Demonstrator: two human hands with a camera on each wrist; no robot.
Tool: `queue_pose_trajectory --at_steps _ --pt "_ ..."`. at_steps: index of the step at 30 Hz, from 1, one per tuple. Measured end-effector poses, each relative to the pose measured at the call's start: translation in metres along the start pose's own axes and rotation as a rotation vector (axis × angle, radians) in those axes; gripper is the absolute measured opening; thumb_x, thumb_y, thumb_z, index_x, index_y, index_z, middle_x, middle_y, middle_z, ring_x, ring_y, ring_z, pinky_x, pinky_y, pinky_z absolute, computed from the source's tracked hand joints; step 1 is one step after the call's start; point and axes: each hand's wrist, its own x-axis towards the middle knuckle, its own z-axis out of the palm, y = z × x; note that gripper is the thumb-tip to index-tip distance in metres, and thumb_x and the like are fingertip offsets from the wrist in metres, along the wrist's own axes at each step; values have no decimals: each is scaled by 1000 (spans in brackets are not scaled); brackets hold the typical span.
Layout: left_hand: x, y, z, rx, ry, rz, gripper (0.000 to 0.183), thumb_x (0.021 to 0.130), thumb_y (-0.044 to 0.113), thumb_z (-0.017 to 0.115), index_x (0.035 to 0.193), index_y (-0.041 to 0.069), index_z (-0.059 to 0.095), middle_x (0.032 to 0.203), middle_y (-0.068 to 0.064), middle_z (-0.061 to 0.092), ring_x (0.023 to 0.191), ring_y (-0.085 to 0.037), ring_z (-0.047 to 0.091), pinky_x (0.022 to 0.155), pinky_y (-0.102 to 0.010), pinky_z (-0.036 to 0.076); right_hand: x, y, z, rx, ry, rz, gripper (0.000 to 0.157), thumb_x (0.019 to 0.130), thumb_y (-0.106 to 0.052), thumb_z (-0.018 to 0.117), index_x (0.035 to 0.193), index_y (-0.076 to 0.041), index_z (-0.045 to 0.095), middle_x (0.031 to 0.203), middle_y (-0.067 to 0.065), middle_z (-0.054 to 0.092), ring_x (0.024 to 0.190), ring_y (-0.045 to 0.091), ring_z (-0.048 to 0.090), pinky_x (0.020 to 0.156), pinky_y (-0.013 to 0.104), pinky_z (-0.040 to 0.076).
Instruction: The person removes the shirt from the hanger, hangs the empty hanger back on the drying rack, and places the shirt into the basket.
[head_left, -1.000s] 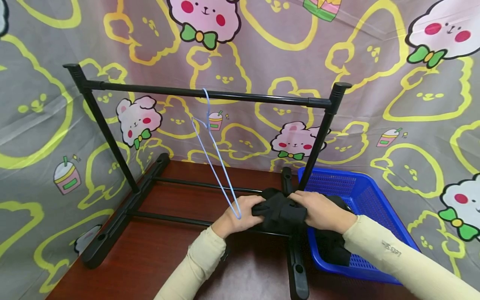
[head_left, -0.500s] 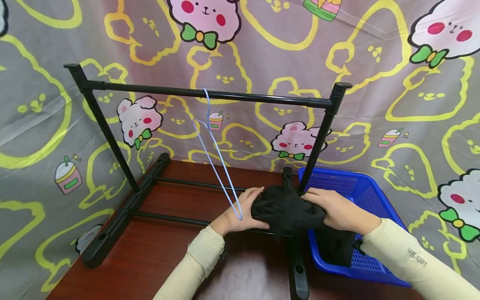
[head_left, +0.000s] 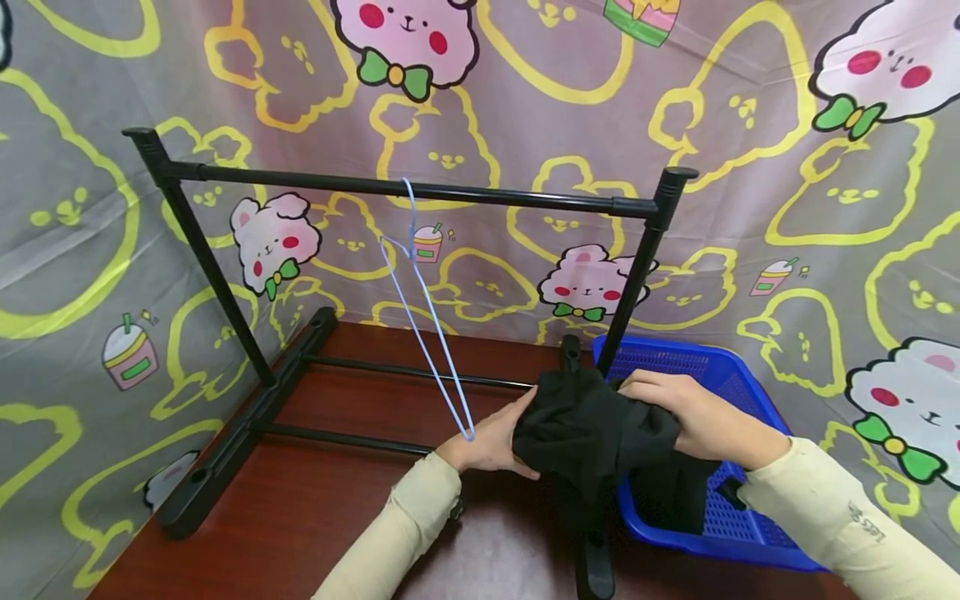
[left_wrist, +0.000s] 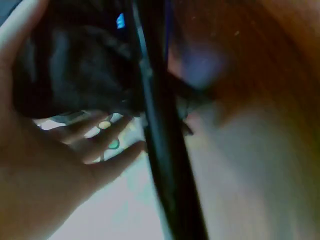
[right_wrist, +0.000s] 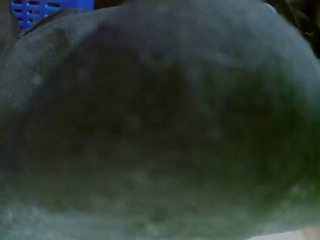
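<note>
Bunched black cloth (head_left: 585,429) is held up between both hands, in front of the rack's right foot. My left hand (head_left: 491,442) supports its left side, fingers extended along it and thumb apart. In the left wrist view, the left hand (left_wrist: 45,170) has spread, fairly straight fingers against the cloth (left_wrist: 75,70). On the right side, my right hand (head_left: 697,417) grips the cloth, with some fingertips hidden. Dark cloth (right_wrist: 150,120) fills the right wrist view, blurred. A light blue hanger (head_left: 442,358) hangs from the rack, its lower end overlapping the left wrist area.
The black rack (head_left: 420,190) stands on a reddish-brown table (head_left: 292,517). A blue perforated basket (head_left: 720,542) sits at right, containing black cloth (head_left: 675,492); whether it joins the held piece I cannot tell. Behind hangs a patterned curtain (head_left: 525,100).
My right hand has moved right, and the black cloth has spread wider and shifted right between the hands. My left hand has loosened from a grip, with fingers now extended. The hanger still hangs.
</note>
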Motion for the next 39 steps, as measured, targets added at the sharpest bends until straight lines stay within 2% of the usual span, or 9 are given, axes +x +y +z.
queue_pose_trajectory --at_steps 3,6,9,12,17,20,26,34,39 --pt "2 -2 3 22 37 35 96 72 30 84 148 19 26 138 -5 48 121 -16 49 97 -30 39 -2 2 -1 -3 14 17 38 82 -13 74 117 -21 60 107 -9 58 91 9 57 84 18 41" --pt "2 -2 3 53 75 37 58 79 20 78 130 18 51 116 -1 63 101 -11 59 87 -26 45 -5 5 -4 -15 39 36 40 79 -9 75 115 -20 61 106 -9 59 91 9 57 84 18 41" --pt "1 0 1 96 105 33 29 84 14 72 111 17 63 96 3 66 84 -7 60 77 -22 45 -8 9 -8 -30 69 57 40 78 -8 75 113 -19 62 105 -9 59 91 9 57 84 18 41" --pt "-1 2 -2 122 135 55 11 86 11 68 95 15 65 81 5 63 70 -7 54 67 -21 43 -12 17 -14 -49 112 67 27 84 -15 71 109 -17 63 103 -7 60 89 9 57 83 18 41" --pt "-5 6 -10 104 216 80 3 84 12 66 86 13 64 69 8 55 61 -5 45 59 -19 39 -24 34 -23 -71 212 58 17 91 -21 63 104 -10 64 96 -3 62 85 8 56 82 17 39" --pt "-7 8 -16 83 280 91 1 83 13 64 84 12 64 66 9 52 57 -4 43 55 -17 36 -34 45 -27 -103 254 93 18 85 -8 66 102 -8 65 94 -1 63 85 8 56 82 15 37" --pt "-10 11 -23 116 422 164 8 81 9 65 77 14 60 66 8 51 58 -4 44 54 -18 36 -56 65 -26 -229 235 207 22 82 0 66 102 -7 64 92 1 64 84 10 58 80 15 38" --pt "-11 17 -26 95 428 200 9 82 9 66 78 15 61 73 8 54 63 -6 48 58 -19 39 -80 89 -14 -296 141 359 35 76 9 69 106 -8 63 98 6 65 86 21 60 76 25 43" --pt "-11 18 -24 105 420 224 6 83 10 68 80 12 62 74 6 56 65 -6 48 59 -19 39 -88 105 -4 -299 105 359 40 70 8 72 105 -10 63 96 2 64 88 21 59 78 29 42"
